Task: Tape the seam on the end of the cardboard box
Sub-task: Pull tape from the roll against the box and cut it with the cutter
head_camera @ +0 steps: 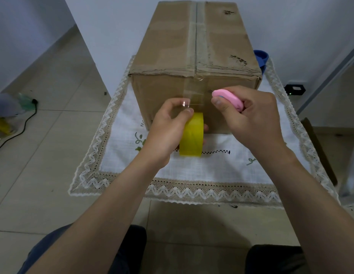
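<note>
A brown cardboard box (194, 56) stands on a lace-edged white cloth (221, 167), with clear tape running along its top seam and down its near end. My left hand (166, 131) grips a yellow roll of tape (192, 135) held against the near end, and a clear strip (192, 97) stretches from the roll up the box face. My right hand (249, 115) holds a small pink cutter (228, 97), its tip next to the right edge of the stretched strip.
A blue object (261, 57) peeks out behind the box's right side. On the tiled floor at left lie a black cable (24, 123) and some yellow and grey items (4, 115). A black device (295, 89) sits at right.
</note>
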`<action>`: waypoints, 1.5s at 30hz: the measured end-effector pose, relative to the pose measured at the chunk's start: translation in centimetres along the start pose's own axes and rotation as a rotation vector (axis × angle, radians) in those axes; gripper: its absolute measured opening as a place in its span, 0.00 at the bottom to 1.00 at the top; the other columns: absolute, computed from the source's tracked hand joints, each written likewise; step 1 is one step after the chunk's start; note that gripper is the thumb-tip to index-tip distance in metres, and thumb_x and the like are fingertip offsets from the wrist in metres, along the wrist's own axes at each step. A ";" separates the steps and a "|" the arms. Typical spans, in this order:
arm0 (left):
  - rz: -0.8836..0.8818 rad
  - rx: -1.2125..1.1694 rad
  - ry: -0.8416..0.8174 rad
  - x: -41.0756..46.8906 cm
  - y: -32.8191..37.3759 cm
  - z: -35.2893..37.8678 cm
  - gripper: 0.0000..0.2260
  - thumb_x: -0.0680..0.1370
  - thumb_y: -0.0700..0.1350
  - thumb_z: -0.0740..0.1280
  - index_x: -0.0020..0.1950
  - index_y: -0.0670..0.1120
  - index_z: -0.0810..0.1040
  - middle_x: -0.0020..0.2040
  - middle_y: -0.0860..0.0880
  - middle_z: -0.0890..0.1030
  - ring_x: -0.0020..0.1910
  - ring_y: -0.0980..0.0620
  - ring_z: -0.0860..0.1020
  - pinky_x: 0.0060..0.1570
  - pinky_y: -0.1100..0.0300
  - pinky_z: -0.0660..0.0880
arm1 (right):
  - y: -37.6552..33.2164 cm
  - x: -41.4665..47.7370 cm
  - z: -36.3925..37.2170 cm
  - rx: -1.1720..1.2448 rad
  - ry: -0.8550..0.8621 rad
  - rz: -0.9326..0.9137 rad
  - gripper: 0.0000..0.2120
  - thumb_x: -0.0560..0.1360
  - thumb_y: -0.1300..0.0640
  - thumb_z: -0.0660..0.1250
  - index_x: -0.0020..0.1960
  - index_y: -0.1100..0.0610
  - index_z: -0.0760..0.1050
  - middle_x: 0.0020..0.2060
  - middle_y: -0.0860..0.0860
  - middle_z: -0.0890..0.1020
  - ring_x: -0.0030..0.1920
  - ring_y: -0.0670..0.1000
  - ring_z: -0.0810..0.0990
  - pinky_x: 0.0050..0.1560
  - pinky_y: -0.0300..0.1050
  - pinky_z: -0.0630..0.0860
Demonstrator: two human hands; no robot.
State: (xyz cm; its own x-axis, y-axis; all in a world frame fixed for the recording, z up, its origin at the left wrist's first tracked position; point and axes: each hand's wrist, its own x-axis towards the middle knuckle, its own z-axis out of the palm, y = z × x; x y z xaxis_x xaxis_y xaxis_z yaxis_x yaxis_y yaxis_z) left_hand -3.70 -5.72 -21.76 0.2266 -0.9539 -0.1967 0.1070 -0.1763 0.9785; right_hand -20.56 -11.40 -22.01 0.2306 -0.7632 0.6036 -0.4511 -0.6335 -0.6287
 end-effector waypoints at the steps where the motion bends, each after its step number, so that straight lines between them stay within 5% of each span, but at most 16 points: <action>1: 0.011 0.012 -0.006 0.0 -0.1 0.0 0.10 0.85 0.42 0.65 0.65 0.49 0.76 0.48 0.41 0.88 0.39 0.47 0.88 0.40 0.46 0.86 | 0.0 0.0 0.0 0.011 0.010 0.013 0.07 0.79 0.56 0.72 0.54 0.56 0.87 0.38 0.48 0.85 0.40 0.46 0.81 0.41 0.33 0.72; 6: 0.052 0.032 -0.034 0.1 -0.1 -0.2 0.12 0.84 0.39 0.63 0.66 0.51 0.77 0.43 0.44 0.88 0.40 0.44 0.88 0.49 0.37 0.84 | 0.0 0.3 -0.4 0.022 -0.092 0.046 0.08 0.80 0.55 0.73 0.57 0.54 0.86 0.40 0.34 0.81 0.37 0.33 0.80 0.39 0.27 0.71; 10: 0.058 0.034 -0.015 0.0 -0.1 -0.3 0.16 0.82 0.36 0.62 0.64 0.52 0.79 0.52 0.51 0.87 0.46 0.41 0.88 0.50 0.33 0.83 | -0.4 0.7 -0.7 -0.040 -0.188 -0.020 0.10 0.80 0.50 0.71 0.60 0.52 0.84 0.45 0.39 0.84 0.45 0.43 0.82 0.46 0.41 0.79; 17: 0.099 0.089 -0.024 -0.2 -0.2 -0.5 0.19 0.78 0.38 0.60 0.62 0.57 0.81 0.60 0.48 0.85 0.56 0.35 0.84 0.55 0.31 0.80 | -1.0 0.9 -0.5 -0.068 -0.251 -0.035 0.11 0.78 0.47 0.73 0.51 0.54 0.79 0.38 0.48 0.83 0.36 0.50 0.77 0.36 0.51 0.74; 22: 0.121 0.098 -0.039 -0.2 -0.2 -0.8 0.23 0.79 0.37 0.56 0.62 0.59 0.80 0.63 0.44 0.83 0.56 0.34 0.84 0.54 0.32 0.81 | -1.4 0.9 0.1 -0.192 -0.266 -0.156 0.10 0.77 0.47 0.73 0.45 0.53 0.79 0.31 0.44 0.77 0.32 0.51 0.73 0.31 0.49 0.72; 45: 0.141 0.101 -0.019 -0.2 0.0 -0.8 0.26 0.79 0.36 0.55 0.52 0.68 0.81 0.59 0.47 0.84 0.57 0.39 0.84 0.56 0.33 0.81 | -2.3 1.7 1.7 -0.282 -0.282 -0.157 0.11 0.78 0.42 0.69 0.46 0.49 0.80 0.33 0.47 0.80 0.35 0.53 0.77 0.35 0.52 0.76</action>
State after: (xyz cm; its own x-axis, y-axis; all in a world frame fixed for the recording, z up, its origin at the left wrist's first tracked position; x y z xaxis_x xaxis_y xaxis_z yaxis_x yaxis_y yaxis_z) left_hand -3.01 -5.36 -21.76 0.2142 -0.9752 -0.0564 -0.0231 -0.0628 0.9978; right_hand -17.67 -11.44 -20.32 0.5245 -0.6901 0.4987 -0.6009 -0.7150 -0.3574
